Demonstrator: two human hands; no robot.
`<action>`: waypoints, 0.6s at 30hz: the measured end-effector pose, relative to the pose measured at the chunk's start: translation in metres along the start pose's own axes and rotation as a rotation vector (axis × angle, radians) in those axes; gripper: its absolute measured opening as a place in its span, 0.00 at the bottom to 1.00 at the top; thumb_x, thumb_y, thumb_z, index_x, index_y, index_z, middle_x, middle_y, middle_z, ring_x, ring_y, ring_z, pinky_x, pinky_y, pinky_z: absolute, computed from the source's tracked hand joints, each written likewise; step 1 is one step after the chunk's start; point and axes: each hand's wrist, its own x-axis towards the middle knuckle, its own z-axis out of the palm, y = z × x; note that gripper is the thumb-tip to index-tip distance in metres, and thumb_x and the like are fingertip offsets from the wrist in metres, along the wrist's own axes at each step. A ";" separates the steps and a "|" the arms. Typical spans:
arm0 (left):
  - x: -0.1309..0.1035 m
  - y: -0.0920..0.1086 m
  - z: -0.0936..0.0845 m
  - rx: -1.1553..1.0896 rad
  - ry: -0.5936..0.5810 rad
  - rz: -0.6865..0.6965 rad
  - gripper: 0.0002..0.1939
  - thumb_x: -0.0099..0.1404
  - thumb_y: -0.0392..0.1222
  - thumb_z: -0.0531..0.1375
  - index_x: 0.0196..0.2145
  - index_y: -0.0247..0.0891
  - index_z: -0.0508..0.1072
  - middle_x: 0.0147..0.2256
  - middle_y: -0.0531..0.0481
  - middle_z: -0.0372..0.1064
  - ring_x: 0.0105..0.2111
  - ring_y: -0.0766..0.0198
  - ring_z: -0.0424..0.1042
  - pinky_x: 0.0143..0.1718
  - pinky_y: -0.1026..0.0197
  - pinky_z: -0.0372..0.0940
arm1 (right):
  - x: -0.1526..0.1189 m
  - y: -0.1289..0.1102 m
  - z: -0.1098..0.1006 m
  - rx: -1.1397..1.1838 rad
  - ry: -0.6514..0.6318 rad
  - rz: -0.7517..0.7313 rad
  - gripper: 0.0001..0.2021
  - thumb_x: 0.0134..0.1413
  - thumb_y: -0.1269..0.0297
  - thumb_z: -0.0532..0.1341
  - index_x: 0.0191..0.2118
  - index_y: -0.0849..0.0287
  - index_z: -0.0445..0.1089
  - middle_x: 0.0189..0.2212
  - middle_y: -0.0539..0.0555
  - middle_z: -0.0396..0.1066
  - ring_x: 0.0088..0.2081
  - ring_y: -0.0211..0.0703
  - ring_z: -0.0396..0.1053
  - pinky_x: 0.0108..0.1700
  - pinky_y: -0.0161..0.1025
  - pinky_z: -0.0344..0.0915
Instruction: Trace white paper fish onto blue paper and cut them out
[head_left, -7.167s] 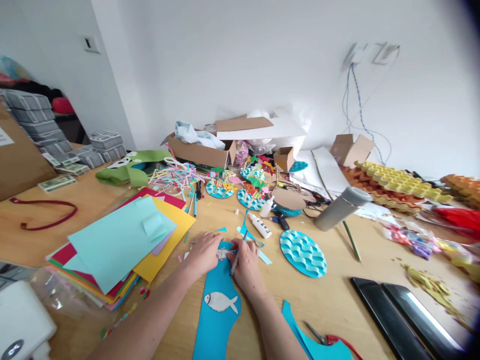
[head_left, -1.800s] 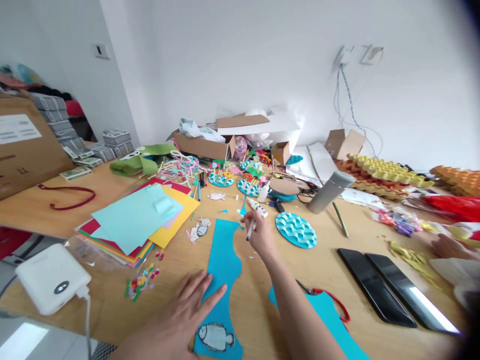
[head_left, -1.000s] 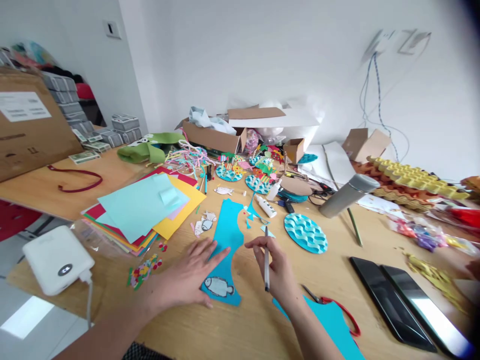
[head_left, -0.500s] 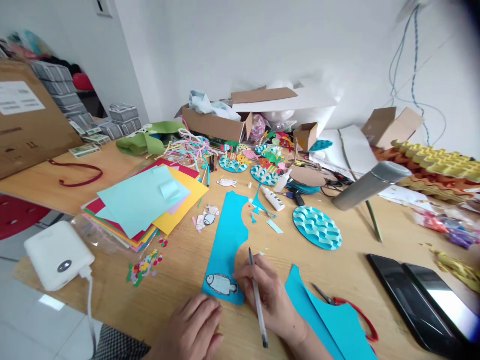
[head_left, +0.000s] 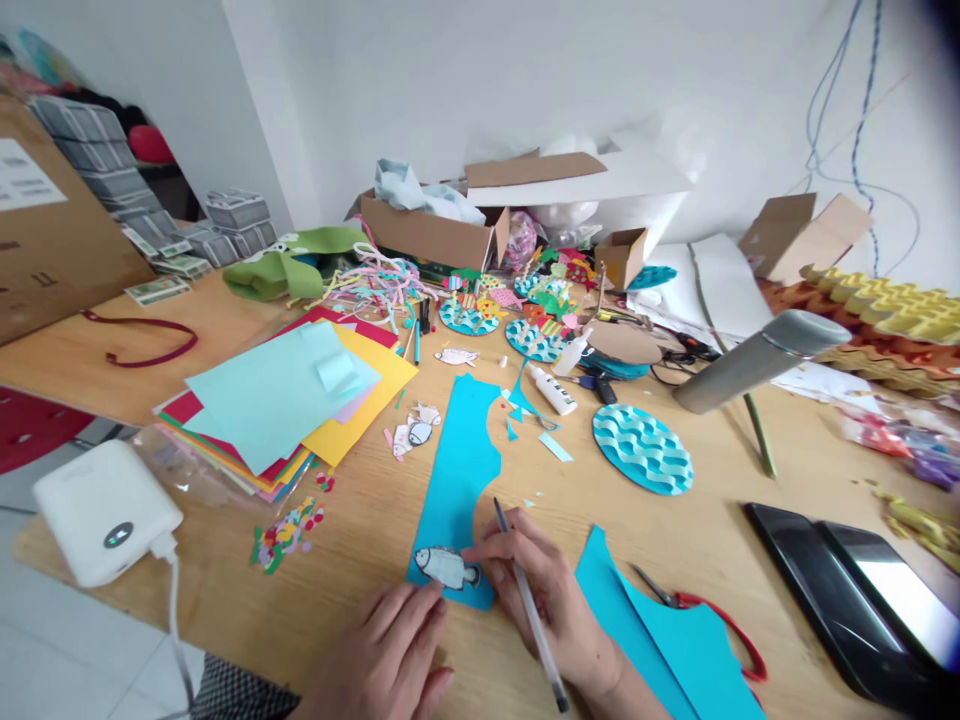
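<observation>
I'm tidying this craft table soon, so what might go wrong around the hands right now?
The right hand grips a pen beside the paper fish; a slip may mark it. The left hand rests at the blue strip, which might shift. Scissors lie close to the right forearm.

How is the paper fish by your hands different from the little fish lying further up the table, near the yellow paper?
The near fish sits on the long blue paper strip, at its near end, with the right hand fingertips at its tail and the left hand just below it. The far fish lies loose on the bare wooden table among small paper scraps, untouched. The near fish looks longer and lies level; the far one looks rounder and tilted. Both are pale paper cut-outs with dark outlines.
</observation>
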 end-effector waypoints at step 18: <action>-0.001 0.001 -0.001 -0.028 0.001 -0.020 0.16 0.71 0.41 0.50 0.45 0.32 0.75 0.42 0.44 0.75 0.46 0.56 0.72 0.47 0.57 0.67 | 0.002 0.001 0.007 -0.101 -0.120 -0.041 0.19 0.51 0.79 0.55 0.45 0.54 0.73 0.29 0.55 0.69 0.39 0.50 0.63 0.37 0.45 0.63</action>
